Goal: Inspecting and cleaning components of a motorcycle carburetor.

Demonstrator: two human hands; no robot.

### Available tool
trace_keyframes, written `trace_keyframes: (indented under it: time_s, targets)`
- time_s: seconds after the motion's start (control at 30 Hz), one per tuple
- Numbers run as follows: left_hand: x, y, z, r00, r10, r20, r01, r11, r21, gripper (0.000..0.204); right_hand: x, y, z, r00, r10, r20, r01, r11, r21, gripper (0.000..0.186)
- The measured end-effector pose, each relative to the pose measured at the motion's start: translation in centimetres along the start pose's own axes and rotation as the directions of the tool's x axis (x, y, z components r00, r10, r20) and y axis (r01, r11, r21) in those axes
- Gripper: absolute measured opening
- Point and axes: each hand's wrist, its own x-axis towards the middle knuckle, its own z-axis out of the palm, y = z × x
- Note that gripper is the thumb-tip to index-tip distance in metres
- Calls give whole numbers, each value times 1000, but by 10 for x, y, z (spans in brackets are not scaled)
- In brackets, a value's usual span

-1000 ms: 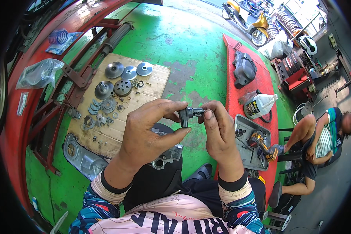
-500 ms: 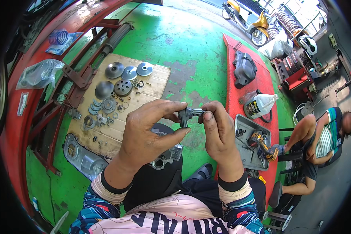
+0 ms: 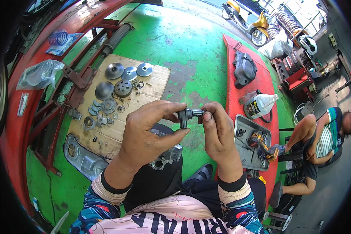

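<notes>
In front of my lap, both hands hold a small black T-shaped part with a narrower stem pointing right. My left hand pinches its wide head, thumb below and index finger above. My right hand grips the stem's end between thumb and fingers, hiding the tip. Below my left hand a grey metal casting with a round opening sits at my legs, partly covered by the hand. Left of it, a cardboard sheet carries steel discs, a drum with holes and several small metal parts.
A silver cover lies by the cardboard, beside a red metal frame. On the right, a red platform bears a black housing, a white jug and a grey tray with a cordless driver. A person sits beyond.
The black part and both hands have stayed almost where they were. Only slight finger movement shows.
</notes>
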Motion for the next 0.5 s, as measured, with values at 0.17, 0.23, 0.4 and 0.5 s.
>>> trace_keyframes:
  time_s: [0.17,0.23,0.4,0.5]
  targets:
    - [-1,1,1,1000,-9,0,9,1000,-5,50,-1,2,0,1000,-9,-3,9,1000,6,13]
    - [-1,1,1,1000,-8,8,8,1000,9,51,-2,5,0,1000,-5,-5,5,1000,8,13]
    - [0,-1,1,1000,-14,6,14,1000,-6,51,-1,10,-3,998,-52,32,54,996,-72,26]
    - [0,0,-1,1000,-14,3,14,1000,3,51,-3,10,-4,999,-8,41,9,1000,-17,30]
